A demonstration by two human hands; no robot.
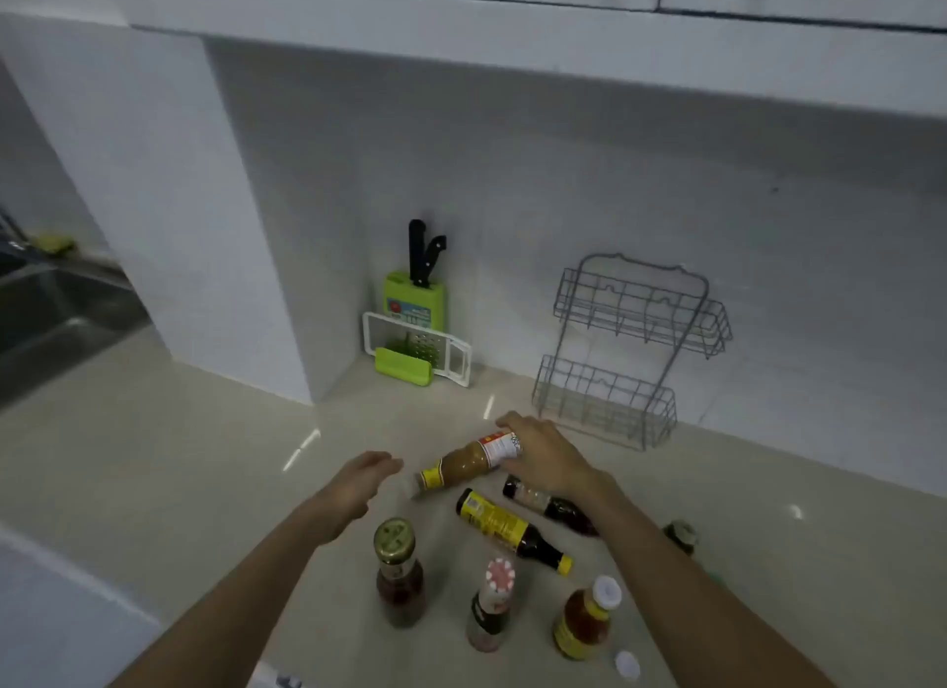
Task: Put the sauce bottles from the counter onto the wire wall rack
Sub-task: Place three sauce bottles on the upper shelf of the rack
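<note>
rack (635, 349) holds nothing yet — right hand (546, 454) grasps a tan bottle (469, 464) lying on the counter (153, 441); left hand (358, 487) spread loose, holding nothing; all other bottles remain.

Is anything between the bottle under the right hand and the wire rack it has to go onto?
Nothing visible. The right hand lies on the tan sauce bottle, which is on its side; only bare counter lies between it and the wire rack, whose two shelves are empty.
</note>
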